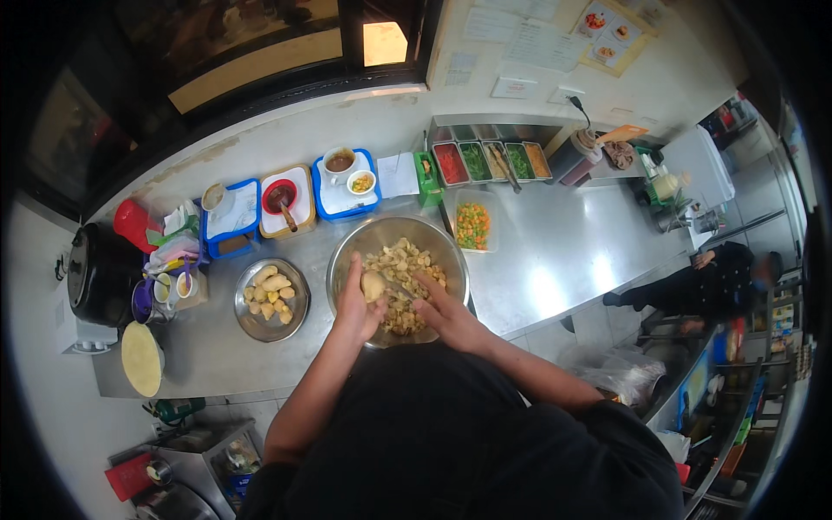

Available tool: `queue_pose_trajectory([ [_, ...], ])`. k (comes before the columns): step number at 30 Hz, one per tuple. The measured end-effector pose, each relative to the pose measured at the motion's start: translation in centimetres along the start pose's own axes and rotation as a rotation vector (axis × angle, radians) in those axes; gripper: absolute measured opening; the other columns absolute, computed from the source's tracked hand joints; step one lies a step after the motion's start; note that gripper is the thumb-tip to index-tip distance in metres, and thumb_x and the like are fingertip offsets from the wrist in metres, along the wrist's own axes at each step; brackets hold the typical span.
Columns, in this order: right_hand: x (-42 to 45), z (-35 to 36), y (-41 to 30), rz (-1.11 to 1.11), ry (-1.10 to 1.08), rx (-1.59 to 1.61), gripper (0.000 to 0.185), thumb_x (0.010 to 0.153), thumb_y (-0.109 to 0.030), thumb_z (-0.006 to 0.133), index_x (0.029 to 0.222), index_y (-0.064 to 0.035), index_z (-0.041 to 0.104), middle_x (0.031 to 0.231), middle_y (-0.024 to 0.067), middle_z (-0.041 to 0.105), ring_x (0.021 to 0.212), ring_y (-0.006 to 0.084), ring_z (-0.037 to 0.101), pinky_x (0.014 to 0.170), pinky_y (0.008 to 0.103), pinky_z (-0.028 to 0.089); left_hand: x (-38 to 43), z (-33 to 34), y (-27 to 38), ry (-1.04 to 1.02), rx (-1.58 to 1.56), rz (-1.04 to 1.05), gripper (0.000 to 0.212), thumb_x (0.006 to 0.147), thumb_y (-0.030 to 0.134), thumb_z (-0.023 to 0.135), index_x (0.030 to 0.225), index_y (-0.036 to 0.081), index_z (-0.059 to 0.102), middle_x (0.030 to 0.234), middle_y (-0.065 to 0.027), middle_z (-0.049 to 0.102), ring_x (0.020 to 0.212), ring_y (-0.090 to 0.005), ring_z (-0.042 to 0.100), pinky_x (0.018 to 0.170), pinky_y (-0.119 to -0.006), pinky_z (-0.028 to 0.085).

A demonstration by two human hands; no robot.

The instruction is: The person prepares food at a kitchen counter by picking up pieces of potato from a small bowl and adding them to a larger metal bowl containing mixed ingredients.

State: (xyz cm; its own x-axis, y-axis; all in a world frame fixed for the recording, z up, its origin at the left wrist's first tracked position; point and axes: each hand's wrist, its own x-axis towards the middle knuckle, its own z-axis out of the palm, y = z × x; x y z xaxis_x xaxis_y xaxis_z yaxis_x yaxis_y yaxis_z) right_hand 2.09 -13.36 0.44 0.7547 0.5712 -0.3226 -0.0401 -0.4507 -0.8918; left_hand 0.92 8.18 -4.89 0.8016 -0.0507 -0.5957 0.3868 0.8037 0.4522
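Note:
My left hand (351, 309) holds a peeled, pale-yellow root vegetable piece (372, 286) above a wide stainless steel bowl (333, 266). In my right hand (445, 315) is a small metal blade (400, 290), likely a knife, with its handle hidden by my fingers. The blade lies against or very close to the piece; contact cannot be told. Thin brownish-yellow peelings or slices (406, 257) fill much of the bowl beneath both hands. Left of the bowl, a round metal plate (250, 328) carries several peeled yellow pieces (270, 289).
Behind the bowl stand blue-rimmed trays (237, 224) with cups. A clear container of diced vegetables (473, 224) and a rack of topping pans (478, 162) are at the right. A black cooker (101, 273) sits far left. Another person (718, 279) is beyond the counter's right end.

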Motion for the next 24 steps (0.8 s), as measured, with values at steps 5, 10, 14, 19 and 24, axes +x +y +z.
queue_pose_trajectory([
  [5, 1.2, 1.6, -1.3, -0.213, 0.009, -0.054, 0.061, 0.11, -0.031, 0.05, 0.16, -0.0088, 0.025, 0.109, 0.0244, 0.069, 0.102, 0.0323, 0.068, 0.093, 0.0416, 0.049, 0.7, 2.3, 0.0, 0.176, -0.05, 0.112, 0.037, 0.1, 0.051, 0.062, 0.111, 0.016, 0.058, 0.093, 0.0003, 0.062, 0.072, -0.0135, 0.059, 0.058, -0.026, 0.045],
  [10, 1.2, 1.6, -2.0, -0.141, 0.0, -0.125, 0.061, 0.109, -0.032, 0.05, 0.16, -0.0092, 0.024, 0.099, 0.0285, 0.069, 0.096, 0.0405, 0.069, 0.09, 0.0455, 0.05, 1.2, 2.2, -0.8, 0.176, -0.119, 0.14, 0.036, 0.103, 0.046, 0.06, 0.112, 0.011, 0.06, 0.08, -0.001, 0.062, 0.063, -0.0129, 0.059, 0.055, -0.026, 0.048],
  [14, 0.9, 1.5, -1.7, -0.129, 0.051, -0.175, 0.062, 0.108, -0.034, 0.049, 0.159, -0.0117, 0.023, 0.094, 0.0333, 0.069, 0.092, 0.0507, 0.068, 0.086, 0.0541, 0.051, 0.3, 3.7, -1.4, 0.253, -0.138, 0.175, 0.035, 0.104, 0.046, 0.058, 0.11, 0.011, 0.06, 0.084, -0.0014, 0.062, 0.069, -0.0133, 0.059, 0.059, -0.028, 0.049],
  [19, 1.6, 2.2, -0.4, -0.252, 0.11, -0.193, 0.062, 0.108, -0.034, 0.05, 0.159, -0.0119, 0.023, 0.091, 0.033, 0.069, 0.09, 0.0504, 0.068, 0.084, 0.0545, 0.052, -0.1, 4.4, -2.7, 0.263, -0.07, 0.216, 0.036, 0.106, 0.046, 0.054, 0.108, 0.01, 0.06, 0.089, -0.0029, 0.061, 0.074, -0.0152, 0.059, 0.063, -0.03, 0.05],
  [24, 1.8, 2.2, -0.4, -0.26, 0.111, -0.207, 0.062, 0.108, -0.035, 0.049, 0.159, -0.0131, 0.023, 0.089, 0.0312, 0.069, 0.086, 0.0505, 0.068, 0.081, 0.0555, 0.052, 0.5, 3.6, -2.8, 0.218, -0.089, 0.207, 0.039, 0.107, 0.047, 0.051, 0.11, 0.01, 0.06, 0.089, -0.0032, 0.062, 0.075, -0.0149, 0.059, 0.062, -0.031, 0.05],
])
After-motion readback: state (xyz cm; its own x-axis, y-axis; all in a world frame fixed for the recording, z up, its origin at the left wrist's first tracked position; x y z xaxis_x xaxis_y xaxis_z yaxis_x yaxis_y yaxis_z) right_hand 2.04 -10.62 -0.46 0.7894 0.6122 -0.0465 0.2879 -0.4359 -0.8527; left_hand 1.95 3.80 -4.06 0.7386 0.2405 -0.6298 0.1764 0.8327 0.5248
